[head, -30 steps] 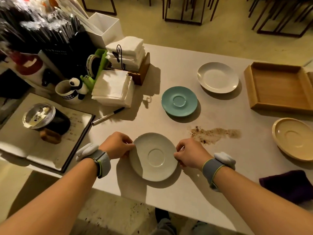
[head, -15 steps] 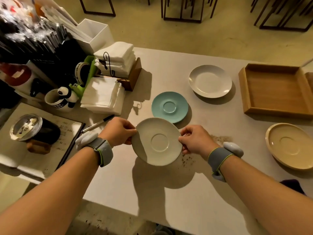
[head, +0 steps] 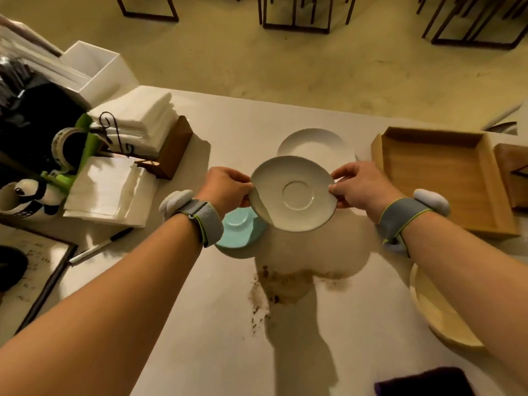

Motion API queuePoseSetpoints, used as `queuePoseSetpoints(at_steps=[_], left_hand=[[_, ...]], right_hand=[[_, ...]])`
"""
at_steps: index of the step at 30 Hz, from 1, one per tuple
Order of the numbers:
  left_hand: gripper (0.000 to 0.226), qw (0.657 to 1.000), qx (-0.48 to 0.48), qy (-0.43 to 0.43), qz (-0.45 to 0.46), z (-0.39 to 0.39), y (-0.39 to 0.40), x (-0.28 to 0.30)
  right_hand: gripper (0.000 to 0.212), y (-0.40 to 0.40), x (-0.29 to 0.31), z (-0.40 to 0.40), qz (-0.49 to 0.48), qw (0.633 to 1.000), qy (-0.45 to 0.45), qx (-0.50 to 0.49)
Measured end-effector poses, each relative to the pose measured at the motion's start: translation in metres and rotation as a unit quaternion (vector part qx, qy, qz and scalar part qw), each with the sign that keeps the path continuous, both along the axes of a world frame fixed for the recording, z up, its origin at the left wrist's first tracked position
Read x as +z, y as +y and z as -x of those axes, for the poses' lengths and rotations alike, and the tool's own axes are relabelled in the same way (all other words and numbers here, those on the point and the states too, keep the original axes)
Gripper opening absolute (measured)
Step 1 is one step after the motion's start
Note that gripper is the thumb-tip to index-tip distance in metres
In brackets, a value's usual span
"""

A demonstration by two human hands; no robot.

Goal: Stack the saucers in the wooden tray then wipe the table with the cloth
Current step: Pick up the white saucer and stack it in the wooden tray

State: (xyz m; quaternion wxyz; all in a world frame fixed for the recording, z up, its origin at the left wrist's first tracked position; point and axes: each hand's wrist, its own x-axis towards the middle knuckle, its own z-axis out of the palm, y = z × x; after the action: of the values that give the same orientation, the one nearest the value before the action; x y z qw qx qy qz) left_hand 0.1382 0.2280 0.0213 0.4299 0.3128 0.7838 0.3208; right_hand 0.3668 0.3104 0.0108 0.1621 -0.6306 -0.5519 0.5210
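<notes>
Now | white saucer (head: 294, 194) aloft, face up, seemingly tilted | left hand (head: 225, 188), right hand (head: 361, 185): 2 grips pinching opposite rims

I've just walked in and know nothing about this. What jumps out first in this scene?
A white saucer held in the air above the table's middle, gripped at opposite edges by the left hand and right hand. Below it, nearer the person, a brown crumbly spill stains the pale table. An empty wooden tray waits at the right.
</notes>
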Motion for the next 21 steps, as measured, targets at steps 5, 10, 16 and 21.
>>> queuePoseSetpoints(at_steps=[5,10,16,21], left_hand=[[0.005,1.0,0.03,0.0,0.002,-0.022,0.048,-0.011],[0.005,0.999,0.039,0.007,0.017,-0.033,0.081,-0.025],[0.014,0.998,0.044,0.038,0.029,-0.037,0.102,-0.035],[0.012,0.996,0.034,0.077,0.029,-0.038,0.11,-0.042]], right_hand=[[0.018,0.054,-0.003,-0.016,-0.029,0.998,-0.05,-0.004],[0.025,0.095,-0.014,-0.021,-0.051,0.99,-0.124,0.037],[0.023,0.111,-0.023,-0.014,-0.09,0.975,-0.197,0.057],[0.022,0.117,-0.031,-0.016,-0.098,0.97,-0.216,0.054]])
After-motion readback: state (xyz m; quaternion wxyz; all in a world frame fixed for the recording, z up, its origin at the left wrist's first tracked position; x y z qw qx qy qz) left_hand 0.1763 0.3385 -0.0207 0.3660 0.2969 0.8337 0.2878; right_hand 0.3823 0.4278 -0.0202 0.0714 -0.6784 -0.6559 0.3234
